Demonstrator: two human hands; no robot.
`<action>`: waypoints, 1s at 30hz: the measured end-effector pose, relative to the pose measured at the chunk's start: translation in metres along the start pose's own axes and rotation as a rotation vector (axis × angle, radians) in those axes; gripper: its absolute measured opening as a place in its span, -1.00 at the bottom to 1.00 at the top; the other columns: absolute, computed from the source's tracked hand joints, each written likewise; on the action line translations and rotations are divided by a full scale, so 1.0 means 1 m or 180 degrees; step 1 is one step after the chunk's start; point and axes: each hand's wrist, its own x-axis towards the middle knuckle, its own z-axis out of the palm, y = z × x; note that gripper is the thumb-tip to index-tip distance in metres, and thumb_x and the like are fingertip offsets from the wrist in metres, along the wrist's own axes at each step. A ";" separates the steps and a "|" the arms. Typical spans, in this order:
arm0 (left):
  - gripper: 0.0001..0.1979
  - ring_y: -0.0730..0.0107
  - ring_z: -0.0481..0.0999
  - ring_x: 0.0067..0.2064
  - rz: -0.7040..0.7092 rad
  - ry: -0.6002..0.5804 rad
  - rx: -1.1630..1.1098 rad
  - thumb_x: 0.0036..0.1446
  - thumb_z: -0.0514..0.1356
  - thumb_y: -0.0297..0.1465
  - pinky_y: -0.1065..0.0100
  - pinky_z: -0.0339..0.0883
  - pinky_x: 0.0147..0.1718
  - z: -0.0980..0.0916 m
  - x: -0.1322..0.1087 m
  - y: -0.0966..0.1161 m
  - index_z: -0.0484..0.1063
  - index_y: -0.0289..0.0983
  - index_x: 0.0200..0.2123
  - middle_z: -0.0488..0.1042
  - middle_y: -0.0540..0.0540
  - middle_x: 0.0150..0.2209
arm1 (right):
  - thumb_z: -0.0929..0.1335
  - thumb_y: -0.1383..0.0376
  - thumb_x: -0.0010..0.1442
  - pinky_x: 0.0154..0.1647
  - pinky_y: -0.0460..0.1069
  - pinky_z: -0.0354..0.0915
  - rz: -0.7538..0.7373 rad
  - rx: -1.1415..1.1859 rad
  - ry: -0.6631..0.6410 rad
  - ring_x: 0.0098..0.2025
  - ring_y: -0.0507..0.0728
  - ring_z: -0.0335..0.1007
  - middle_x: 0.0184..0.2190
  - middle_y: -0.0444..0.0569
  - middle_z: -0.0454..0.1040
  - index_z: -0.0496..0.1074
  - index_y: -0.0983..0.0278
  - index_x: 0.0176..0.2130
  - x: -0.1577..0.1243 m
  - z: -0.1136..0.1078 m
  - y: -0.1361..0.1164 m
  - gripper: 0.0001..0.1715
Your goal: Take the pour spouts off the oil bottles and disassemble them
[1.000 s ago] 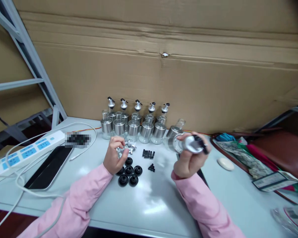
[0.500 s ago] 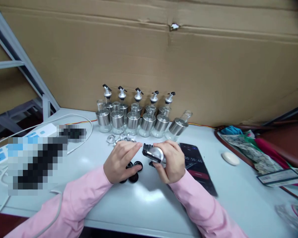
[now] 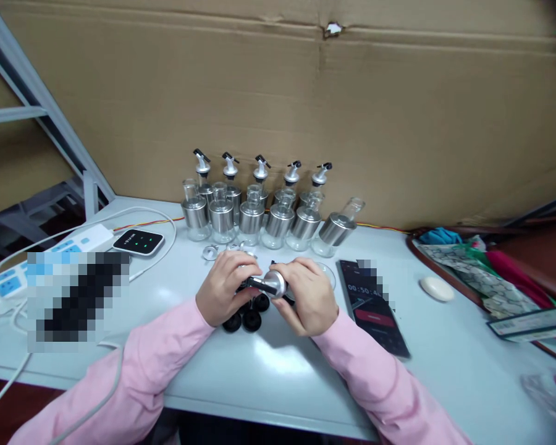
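Between my hands is a bottle pour spout with a silver dome (image 3: 278,282) and a black flip lever (image 3: 263,285). My right hand (image 3: 309,298) is closed around its silver part. From the other side, the fingers of my left hand (image 3: 228,286) pinch the black end, and its tip is hidden by them. Just below my left hand lie several round black caps (image 3: 252,320). Behind it are small silver rings (image 3: 210,252), partly covered by the hand.
Several open glass bottles with metal sleeves (image 3: 251,217) stand in front of others topped with pour spouts (image 3: 260,168); one sleeved bottle (image 3: 337,230) tilts at the right. Right of my hands lie a phone (image 3: 373,312) and a white oval object (image 3: 437,288). A power strip (image 3: 90,238) and cables lie left.
My left hand has moved in from beside the pour spout and closed on its black end. The spout has turned in my right hand. The view has shifted slightly.
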 end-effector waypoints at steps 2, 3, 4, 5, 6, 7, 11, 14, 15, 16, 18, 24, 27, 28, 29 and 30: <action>-0.79 0.29 0.34 -0.20 0.0010 -0.0010 -0.0134 0.25 -0.10 -0.27 0.23 0.26 -0.22 0.000 -0.001 0.000 0.22 -0.22 -0.17 0.37 -0.12 -0.27 | 0.14 0.23 0.17 -0.23 0.07 0.19 0.0005 0.0027 -0.0022 -0.39 0.14 0.34 -0.38 0.03 0.45 0.22 0.35 -0.11 0.000 0.001 -0.001 -0.67; -0.79 0.30 0.34 -0.21 0.0024 -0.0018 -0.0182 0.25 -0.10 -0.27 0.23 0.27 -0.23 0.001 -0.001 0.000 0.22 -0.22 -0.17 0.37 -0.12 -0.28 | 0.14 0.22 0.18 -0.23 0.07 0.19 0.0015 0.0043 -0.0035 -0.39 0.14 0.34 -0.39 0.03 0.45 0.23 0.35 -0.13 0.001 0.001 -0.002 -0.68; -0.79 0.30 0.35 -0.22 0.0051 -0.0028 -0.0218 0.25 -0.10 -0.27 0.23 0.27 -0.24 0.001 -0.001 0.001 0.22 -0.22 -0.17 0.37 -0.12 -0.28 | 0.13 0.21 0.19 -0.23 0.07 0.19 0.0020 0.0052 -0.0045 -0.39 0.13 0.34 -0.40 0.03 0.45 0.24 0.35 -0.14 0.001 0.002 -0.002 -0.67; -0.79 0.31 0.36 -0.23 0.0073 -0.0045 -0.0249 0.25 -0.09 -0.27 0.24 0.28 -0.25 0.001 -0.002 0.001 0.21 -0.23 -0.16 0.38 -0.12 -0.29 | 0.12 0.20 0.20 -0.23 0.07 0.19 0.0019 0.0053 -0.0059 -0.39 0.14 0.34 -0.42 0.04 0.44 0.25 0.36 -0.15 0.001 0.002 -0.003 -0.66; -0.79 0.31 0.36 -0.24 0.0091 -0.0046 -0.0275 0.25 -0.10 -0.28 0.25 0.28 -0.27 0.001 -0.002 0.002 0.22 -0.23 -0.16 0.38 -0.12 -0.30 | 0.11 0.18 0.21 -0.24 0.06 0.20 0.0012 0.0039 -0.0068 -0.39 0.14 0.35 -0.43 0.04 0.44 0.26 0.37 -0.16 0.001 0.003 -0.003 -0.65; -0.79 0.32 0.37 -0.26 0.0107 -0.0038 -0.0290 0.26 -0.10 -0.28 0.26 0.28 -0.28 0.001 -0.001 0.002 0.22 -0.24 -0.17 0.39 -0.12 -0.32 | 0.11 0.17 0.22 -0.25 0.06 0.20 0.0003 0.0017 -0.0081 -0.40 0.14 0.35 -0.45 0.04 0.44 0.27 0.38 -0.17 0.001 0.003 -0.003 -0.63; -0.80 0.36 0.40 -0.30 0.0129 0.0047 -0.0149 0.27 -0.11 -0.31 0.30 0.30 -0.32 -0.001 0.000 0.005 0.24 -0.24 -0.22 0.40 -0.09 -0.37 | 0.13 0.16 0.21 -0.27 0.05 0.20 0.0035 -0.0018 -0.0095 -0.41 0.13 0.35 -0.48 0.02 0.43 0.29 0.39 -0.19 -0.001 0.004 -0.003 -0.63; -0.80 0.36 0.40 -0.33 0.0142 0.0113 -0.0027 0.26 -0.09 -0.31 0.31 0.30 -0.33 -0.002 0.001 0.006 0.26 -0.24 -0.22 0.40 -0.08 -0.40 | 0.16 0.17 0.20 -0.28 0.04 0.20 0.0100 0.0042 -0.0072 -0.42 0.12 0.35 -0.48 0.02 0.43 0.30 0.39 -0.19 -0.002 0.004 -0.004 -0.64; -0.80 0.37 0.40 -0.35 0.0147 0.0135 -0.0024 0.26 -0.09 -0.31 0.31 0.30 -0.34 -0.003 0.002 0.006 0.26 -0.25 -0.23 0.40 -0.07 -0.42 | 0.17 0.17 0.19 -0.28 0.04 0.20 0.0122 0.0062 -0.0074 -0.43 0.12 0.35 -0.48 0.01 0.44 0.30 0.39 -0.18 -0.002 0.003 -0.004 -0.64; -0.80 0.38 0.39 -0.36 0.0146 0.0149 -0.0038 0.26 -0.09 -0.31 0.32 0.29 -0.36 -0.003 0.002 0.006 0.27 -0.25 -0.23 0.40 -0.07 -0.42 | 0.19 0.17 0.18 -0.28 0.04 0.20 0.0141 0.0078 -0.0082 -0.44 0.12 0.35 -0.48 0.01 0.44 0.30 0.40 -0.18 -0.002 0.003 -0.004 -0.64; -0.80 0.39 0.38 -0.38 0.0131 0.0168 -0.0099 0.26 -0.08 -0.32 0.33 0.28 -0.37 -0.003 0.001 0.006 0.27 -0.25 -0.23 0.40 -0.06 -0.43 | 0.21 0.16 0.17 -0.29 0.04 0.20 0.0164 0.0081 -0.0100 -0.45 0.11 0.34 -0.49 0.00 0.44 0.31 0.40 -0.17 -0.001 0.002 -0.005 -0.64; -0.83 0.38 0.36 -0.36 0.0209 0.0279 -0.0178 0.25 -0.04 -0.36 0.32 0.27 -0.35 -0.004 -0.002 0.002 0.28 -0.29 -0.20 0.41 -0.08 -0.40 | 0.20 0.13 0.21 -0.32 0.00 0.19 0.0153 -0.0076 -0.0040 -0.47 0.08 0.30 -0.50 -0.04 0.42 0.29 0.41 -0.05 0.001 0.002 -0.007 -0.55; -0.83 0.37 0.35 -0.34 0.0284 0.0382 -0.0105 0.24 -0.03 -0.38 0.31 0.28 -0.33 -0.004 -0.003 0.000 0.29 -0.30 -0.19 0.41 -0.09 -0.39 | 0.19 0.11 0.23 -0.32 -0.01 0.19 0.0187 -0.0191 -0.0021 -0.46 0.08 0.30 -0.51 -0.05 0.41 0.28 0.41 -0.01 0.002 0.003 -0.007 -0.51; -0.83 0.36 0.35 -0.33 0.0290 0.0417 -0.0083 0.23 -0.03 -0.38 0.31 0.29 -0.33 -0.004 -0.003 0.000 0.29 -0.30 -0.19 0.40 -0.10 -0.39 | 0.18 0.10 0.23 -0.32 -0.01 0.19 0.0187 -0.0212 -0.0002 -0.45 0.08 0.30 -0.51 -0.05 0.42 0.28 0.41 0.00 0.002 0.003 -0.007 -0.51; -0.84 0.36 0.35 -0.32 0.0298 0.0455 -0.0067 0.23 -0.02 -0.39 0.30 0.29 -0.32 -0.003 -0.003 -0.001 0.29 -0.30 -0.18 0.40 -0.10 -0.38 | 0.18 0.10 0.23 -0.31 -0.01 0.19 0.0190 -0.0221 0.0026 -0.45 0.07 0.31 -0.50 -0.05 0.43 0.28 0.40 -0.01 0.003 0.004 -0.006 -0.51; -0.84 0.37 0.35 -0.32 0.0304 0.0498 -0.0060 0.22 -0.01 -0.41 0.31 0.30 -0.32 -0.003 -0.003 -0.001 0.29 -0.30 -0.17 0.40 -0.09 -0.38 | 0.18 0.10 0.23 -0.31 -0.01 0.19 0.0213 -0.0219 0.0068 -0.45 0.07 0.31 -0.49 -0.05 0.43 0.28 0.39 -0.02 0.003 0.004 -0.005 -0.52</action>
